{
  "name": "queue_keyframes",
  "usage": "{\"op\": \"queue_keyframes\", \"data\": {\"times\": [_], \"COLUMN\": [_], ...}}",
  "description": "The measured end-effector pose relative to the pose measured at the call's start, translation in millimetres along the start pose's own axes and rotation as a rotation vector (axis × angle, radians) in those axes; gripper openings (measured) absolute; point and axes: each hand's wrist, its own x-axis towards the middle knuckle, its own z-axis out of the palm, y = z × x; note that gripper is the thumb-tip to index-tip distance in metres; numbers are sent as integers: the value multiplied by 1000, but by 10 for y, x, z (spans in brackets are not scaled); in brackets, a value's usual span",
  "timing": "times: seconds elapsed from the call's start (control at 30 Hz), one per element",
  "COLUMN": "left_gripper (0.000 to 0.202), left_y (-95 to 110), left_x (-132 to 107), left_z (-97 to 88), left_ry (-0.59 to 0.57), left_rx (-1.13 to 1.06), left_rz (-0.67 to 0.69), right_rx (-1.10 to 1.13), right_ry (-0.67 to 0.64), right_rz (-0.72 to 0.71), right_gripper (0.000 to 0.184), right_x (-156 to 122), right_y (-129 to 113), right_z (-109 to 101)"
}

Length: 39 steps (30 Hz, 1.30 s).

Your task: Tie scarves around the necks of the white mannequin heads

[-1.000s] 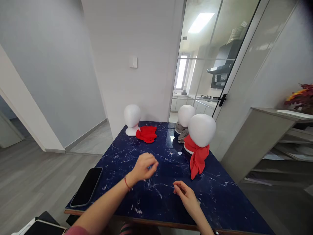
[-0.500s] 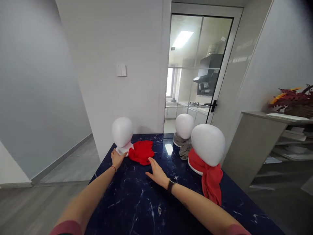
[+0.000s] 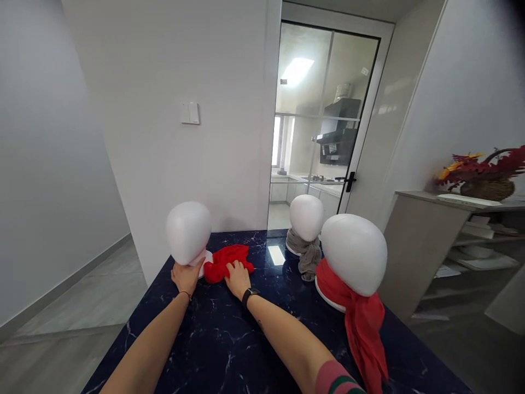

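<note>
At the far left of the table stands a white mannequin head [image 3: 188, 232] with a bare neck. My left hand [image 3: 186, 279] grips its base, thumb on the near side. Beside that base lies a crumpled red scarf [image 3: 221, 260]. My right hand [image 3: 238, 280] is on the scarf's near edge, fingers curled into the cloth; its fingertips are partly lost in the folds.
Right on the dark marbled table [image 3: 229, 350] stand a mannequin head [image 3: 353, 251] wearing a red scarf [image 3: 365, 328] and, behind it, another head [image 3: 307, 217] with a grey scarf [image 3: 309, 257]. A glass door [image 3: 315, 109] and a shelf unit [image 3: 435, 246] stand beyond.
My right hand has moved left and forward onto the red scarf, which is now more bunched. My left hand stays at the head's base. The camera view has shifted closer.
</note>
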Motion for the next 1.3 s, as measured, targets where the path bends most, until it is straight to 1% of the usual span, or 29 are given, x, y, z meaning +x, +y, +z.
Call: {"op": "queue_keyframes", "data": {"times": [0.07,0.13,0.2,0.27,0.33,0.43,0.57,0.63,0.7,0.8,0.87,0.93,1.03,1.17,1.23,1.3], "left_gripper": [79,78,79,80,78,75,91,97,98,99,98,96,96,96,99,97], "left_y": [48,97,140,180,220,296,420,478,525,581,613,640,662,639,601,550], "left_x": [-78,-215,-409,-651,-932,-1402,-2026,-2288,-2493,-2687,-2746,-2763,-2755,-2747,-2742,-2723], "left_z": [-90,-220,-389,-584,-787,-1085,-1452,-1610,-1733,-1826,-1831,-1812,-1783,-1789,-1807,-1825], "left_ry": [54,81,87,91,75,30,-6,-41,-76,-105,-110,-108,-97,-83,-106,-157], "left_rx": [-3,-25,-55,-59,-46,-53,-63,-57,-47,-10,20,42,59,43,5,-33], "left_rz": [-30,-28,-19,-26,-37,-4,43,50,53,85,119,139,134,67,60,105], "right_rx": [90,139,160,183,201,206,182,127,49,-53,-116,-185,-260,-255,-248,-246], "right_ry": [36,63,69,57,28,-45,-125,-135,-130,-82,-40,-11,4,39,58,75], "right_rz": [105,197,248,255,227,175,145,184,269,388,417,420,380,237,185,162], "right_gripper": [28,29,30,29,25,19,23,25,25,28,32,37,43,42,40,41], "right_x": [-36,-121,-280,-518,-824,-1372,-2189,-2601,-2989,-3459,-3656,-3751,-3757,-3707,-3712,-3740], "right_y": [17,48,75,93,124,250,552,699,808,873,846,766,567,246,112,21], "right_z": [-83,-193,-323,-470,-643,-971,-1502,-1757,-1970,-2165,-2193,-2142,-1957,-1655,-1548,-1490]}}
